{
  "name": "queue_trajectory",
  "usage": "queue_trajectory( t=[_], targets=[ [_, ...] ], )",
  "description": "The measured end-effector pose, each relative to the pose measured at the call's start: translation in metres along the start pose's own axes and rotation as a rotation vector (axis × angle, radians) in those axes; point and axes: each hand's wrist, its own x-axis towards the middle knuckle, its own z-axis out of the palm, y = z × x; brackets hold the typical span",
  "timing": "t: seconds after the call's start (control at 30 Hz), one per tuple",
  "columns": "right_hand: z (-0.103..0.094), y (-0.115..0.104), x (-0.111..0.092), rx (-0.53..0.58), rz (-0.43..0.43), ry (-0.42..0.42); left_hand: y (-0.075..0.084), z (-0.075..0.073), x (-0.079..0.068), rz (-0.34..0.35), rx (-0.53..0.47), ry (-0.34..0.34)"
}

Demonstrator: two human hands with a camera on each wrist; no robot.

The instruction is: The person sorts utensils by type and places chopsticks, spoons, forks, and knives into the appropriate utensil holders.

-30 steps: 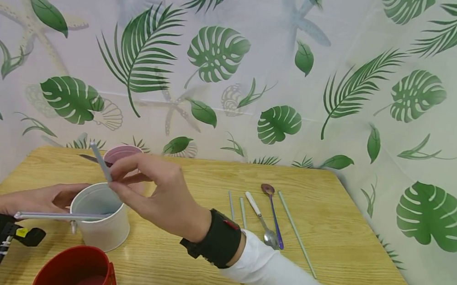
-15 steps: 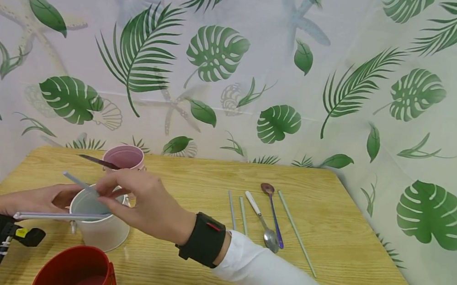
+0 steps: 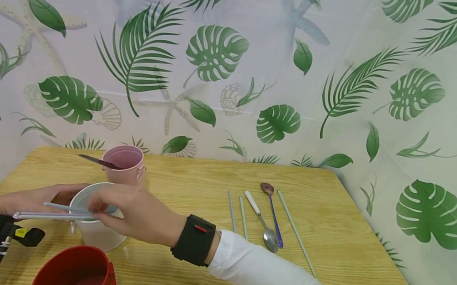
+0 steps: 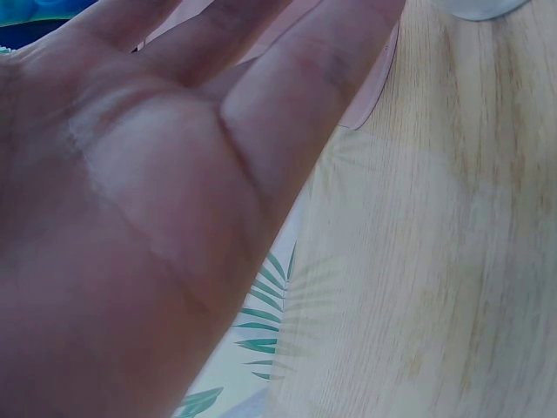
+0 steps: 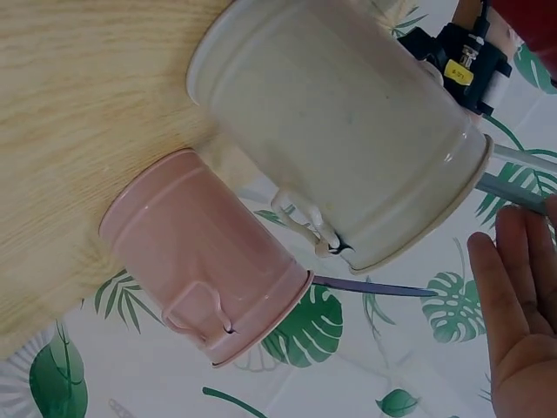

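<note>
My right hand is over the mouth of the white bucket, its thumb and fingers pinching a pale blue straw. The straw lies almost level and points left across the rim; its other end is hidden by the fingers. Just below it, pale straws lean out of the same bucket to the left. In the right wrist view, a grey-blue straw meets the fingertips. My left hand rests against the bucket's left side with fingers extended; their tips are hidden behind it.
A pink bucket holding a dark-bladed knife stands behind. In front is a red bucket. To the right lie a blue straw, green straws, a white-handled spoon and a purple spoon.
My right hand has come down and left to the white bucket's mouth. The pale blue straw has tipped from steep to nearly level. My left hand has stayed put.
</note>
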Motion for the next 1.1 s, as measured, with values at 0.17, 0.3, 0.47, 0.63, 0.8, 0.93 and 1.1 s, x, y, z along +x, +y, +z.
queue_trajectory(
  t=[0.17,0.3,0.47,0.63,0.8,0.93,1.1],
  targets=[
    [0.0032,0.0024,0.0017,-0.072,0.011,-0.062,-0.0006,-0.0008,0.0028,0.057,-0.001,-0.047],
    [0.0036,0.0023,0.0032,-0.146,0.053,-0.13,0.003,0.0015,0.003,0.038,0.023,-0.028],
    [0.0038,0.0018,0.0034,-0.153,0.104,-0.169,0.0052,0.0026,0.001,-0.005,0.044,0.001],
    [0.0051,0.0029,0.0019,-0.158,0.114,-0.18,0.005,0.0023,0.0009,-0.008,0.049,0.008],
    [0.0062,0.0039,-0.0001,-0.176,0.122,-0.19,0.0049,0.0027,0.0019,0.007,0.046,0.01],
    [0.0058,0.0034,-0.0009,-0.17,0.129,-0.192,0.0047,0.0025,0.002,-0.014,0.04,0.015],
    [0.0038,0.0008,-0.0025,-0.148,0.13,-0.177,0.0045,0.0026,0.0026,-0.076,0.075,0.053]
  ],
)
